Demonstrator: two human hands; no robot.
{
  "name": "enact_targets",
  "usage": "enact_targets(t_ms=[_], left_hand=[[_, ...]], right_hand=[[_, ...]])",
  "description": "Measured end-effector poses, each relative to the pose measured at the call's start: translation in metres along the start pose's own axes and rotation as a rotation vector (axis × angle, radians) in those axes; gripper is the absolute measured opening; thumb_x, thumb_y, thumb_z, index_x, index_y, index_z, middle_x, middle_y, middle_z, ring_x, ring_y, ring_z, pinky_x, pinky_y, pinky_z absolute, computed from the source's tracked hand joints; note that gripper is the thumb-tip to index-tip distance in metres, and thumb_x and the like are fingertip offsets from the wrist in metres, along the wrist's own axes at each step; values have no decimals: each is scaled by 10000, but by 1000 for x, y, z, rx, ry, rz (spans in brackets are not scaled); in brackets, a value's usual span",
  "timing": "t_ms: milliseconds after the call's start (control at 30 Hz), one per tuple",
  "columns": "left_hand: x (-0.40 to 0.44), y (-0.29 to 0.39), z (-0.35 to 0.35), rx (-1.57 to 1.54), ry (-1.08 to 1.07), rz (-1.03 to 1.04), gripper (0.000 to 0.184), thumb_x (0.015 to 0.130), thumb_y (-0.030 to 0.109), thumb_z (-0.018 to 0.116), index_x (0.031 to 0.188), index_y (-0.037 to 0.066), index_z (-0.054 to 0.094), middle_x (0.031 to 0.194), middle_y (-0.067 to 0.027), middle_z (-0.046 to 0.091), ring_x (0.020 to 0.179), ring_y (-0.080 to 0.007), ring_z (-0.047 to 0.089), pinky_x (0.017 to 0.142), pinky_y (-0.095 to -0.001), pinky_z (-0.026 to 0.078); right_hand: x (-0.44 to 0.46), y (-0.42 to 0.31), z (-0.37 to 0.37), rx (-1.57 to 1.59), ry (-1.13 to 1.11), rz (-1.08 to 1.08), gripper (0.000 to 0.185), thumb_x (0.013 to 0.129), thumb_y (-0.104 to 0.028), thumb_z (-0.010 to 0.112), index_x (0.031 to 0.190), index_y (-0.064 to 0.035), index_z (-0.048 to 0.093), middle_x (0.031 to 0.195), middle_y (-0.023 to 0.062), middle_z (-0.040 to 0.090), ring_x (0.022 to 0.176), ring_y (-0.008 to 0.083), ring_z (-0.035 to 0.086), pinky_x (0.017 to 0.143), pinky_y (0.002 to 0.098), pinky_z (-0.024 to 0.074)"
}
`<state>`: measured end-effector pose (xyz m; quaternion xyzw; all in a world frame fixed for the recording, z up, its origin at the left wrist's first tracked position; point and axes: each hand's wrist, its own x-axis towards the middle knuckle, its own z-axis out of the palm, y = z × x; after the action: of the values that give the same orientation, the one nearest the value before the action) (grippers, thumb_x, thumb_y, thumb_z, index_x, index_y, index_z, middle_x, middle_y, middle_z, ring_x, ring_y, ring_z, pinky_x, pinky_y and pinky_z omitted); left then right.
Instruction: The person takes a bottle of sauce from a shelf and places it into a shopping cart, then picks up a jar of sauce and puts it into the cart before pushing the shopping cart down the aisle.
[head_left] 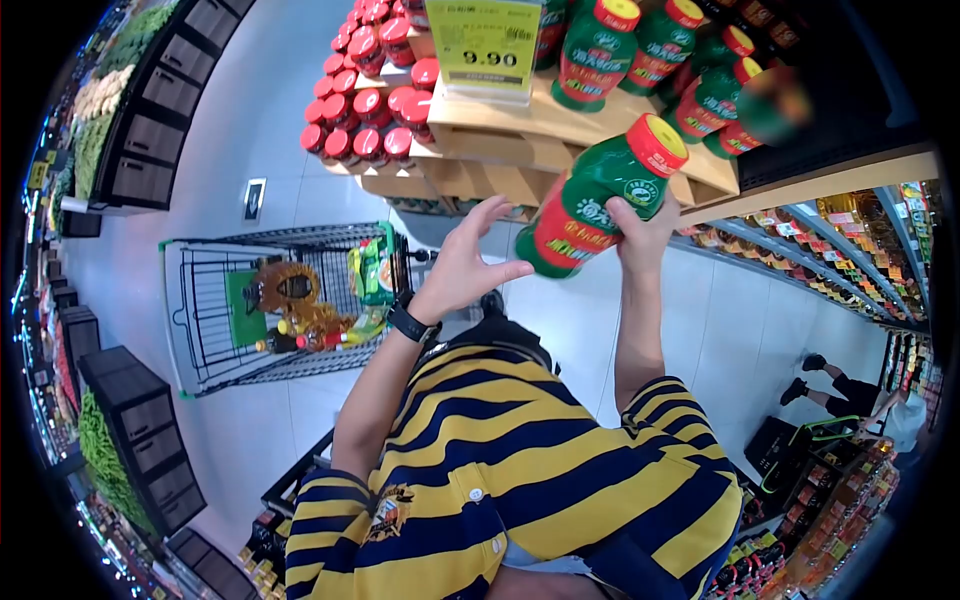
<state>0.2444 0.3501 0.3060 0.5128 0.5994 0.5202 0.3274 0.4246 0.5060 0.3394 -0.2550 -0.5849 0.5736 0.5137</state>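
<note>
A large green bottle [588, 215] with a red label and a red-and-yellow cap is tilted in front of my chest. My right hand [645, 225] grips its side near the shoulder, thumb across the front. My left hand [465, 265], wearing a dark wristband, is spread apart beside the bottle's lower end and holds nothing. Similar green bottles [595, 55] stand on the wooden shelf [520, 150] just beyond, behind a yellow price sign [485, 50] reading 9.90.
To the left stands a shopping cart [200, 310] holding several bottles and packets [370, 270]. Red-lidded jars [370, 105] are stacked at the shelf's left end. At far right, a person [850, 395] is near a black basket or cart [770, 450]. Produce stands [140, 430] line the left.
</note>
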Motion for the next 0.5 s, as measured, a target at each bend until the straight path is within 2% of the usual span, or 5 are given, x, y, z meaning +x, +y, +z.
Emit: enact_targets(t_ms=[67, 167, 300, 400, 500], left_hand=[[-7, 8, 1, -317, -203, -98, 876, 724, 195, 843, 1425, -10, 357, 1325, -157, 552, 1226, -214, 533, 1044, -367, 409], [-31, 14, 1, -290, -135, -201, 692, 721, 229, 849, 1281, -5, 517, 1156, -113, 655, 1029, -179, 632, 929, -344, 501], [-71, 9, -9, -432, -86, -253, 588, 756, 207, 825, 1233, -3, 552, 1129, -96, 667, 997, -159, 641, 902, -323, 517], [-93, 12, -22, -685, -14, -388, 498, 829, 191, 767, 1234, -11, 559, 1136, -98, 661, 986, -157, 641, 876, -311, 529], [-116, 5, -41, -836, 27, -415, 493, 834, 190, 759, 1233, -17, 556, 1137, -100, 660, 985, -154, 641, 874, -308, 530]], right_hand=[[-23, 0, 25, 194, -77, 132, 473, 736, -179, 802, 1109, 38, 608, 979, 89, 687, 870, 150, 651, 811, 296, 522], [-55, 0, 63, 254, -109, 322, 479, 756, -165, 796, 1139, 37, 590, 995, 95, 680, 876, 157, 656, 822, 306, 526], [-81, 6, 84, 289, -169, 487, 507, 820, -204, 768, 1202, 40, 543, 1058, 109, 659, 925, 166, 648, 842, 320, 526], [-102, 16, 98, 392, -240, 570, 512, 967, -311, 600, 1336, 2, 434, 1242, 127, 576, 1105, 179, 584, 927, 324, 492], [-129, 22, 120, 517, -207, 632, 503, 999, -360, 523, 1357, -20, 427, 1273, 118, 563, 1152, 196, 566, 966, 347, 478]])
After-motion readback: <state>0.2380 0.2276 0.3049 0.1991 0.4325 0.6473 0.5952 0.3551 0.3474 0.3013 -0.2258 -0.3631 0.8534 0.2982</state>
